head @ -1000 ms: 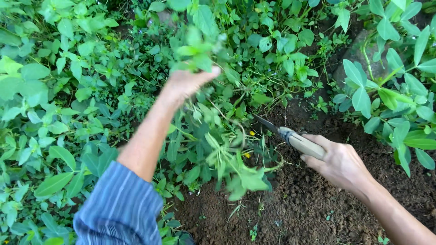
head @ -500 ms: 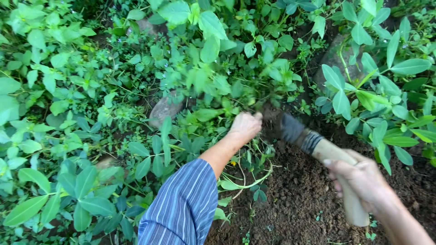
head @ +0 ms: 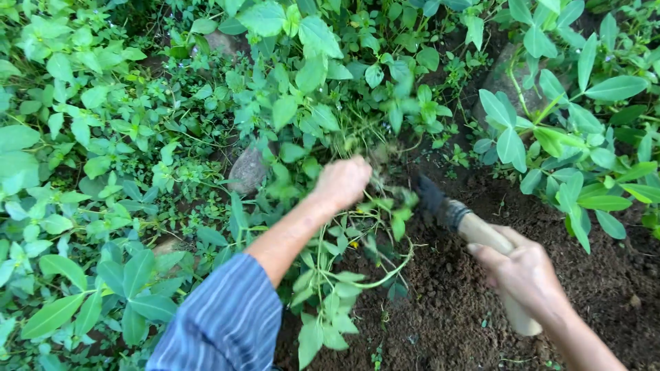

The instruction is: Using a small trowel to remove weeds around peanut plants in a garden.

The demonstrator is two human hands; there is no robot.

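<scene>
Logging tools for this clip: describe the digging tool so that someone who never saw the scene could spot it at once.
Start at the patch of bare dark soil at lower right, bordered by green weeds. The right hand there holds the tool, which slants up-left toward the left hand clutching weed stems. It is the only made object here: pale wooden handle, dark metal collar, dark blade.

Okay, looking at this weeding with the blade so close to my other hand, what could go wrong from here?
The blade works right beside the left hand gripping the weed stems, so a slip could likely cut fingers. The leafy plant beside the bare soil might get nicked. The half-buried stone could deflect a stroke.
</scene>
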